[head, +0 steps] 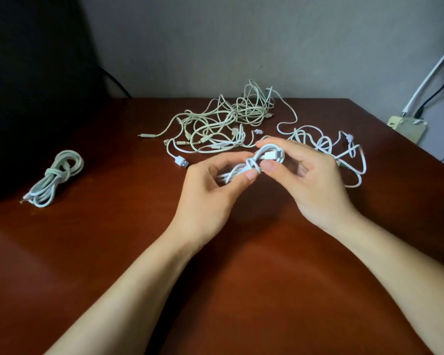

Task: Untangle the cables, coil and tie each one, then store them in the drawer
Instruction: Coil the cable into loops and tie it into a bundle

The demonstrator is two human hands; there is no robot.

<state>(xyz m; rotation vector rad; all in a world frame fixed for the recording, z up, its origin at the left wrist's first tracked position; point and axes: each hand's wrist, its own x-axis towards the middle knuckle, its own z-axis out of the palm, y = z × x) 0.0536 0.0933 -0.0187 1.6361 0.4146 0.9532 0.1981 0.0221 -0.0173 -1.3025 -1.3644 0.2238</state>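
Both hands hold a small white cable bundle (pixel 256 162) above the middle of the brown table (pixel 113 252). My left hand (pixel 210 190) grips the coiled strands from the left. My right hand (pixel 308 175) pinches the bundle's wrapped end and its plug between thumb and fingers. A coiled and tied pale cable (pixel 55 179) lies at the table's left. A tangle of off-white cables (pixel 223 121) lies behind the hands. A loose white cable (pixel 338 152) sprawls to the right, partly hidden by my right hand. No drawer is in view.
A dark chair back (pixel 31 85) stands at the far left. A power strip (pixel 408 126) with plugged-in cords sits off the table's right rear corner by the wall. A USB plug (pixel 181 161) of the tangle lies just left of my left hand.
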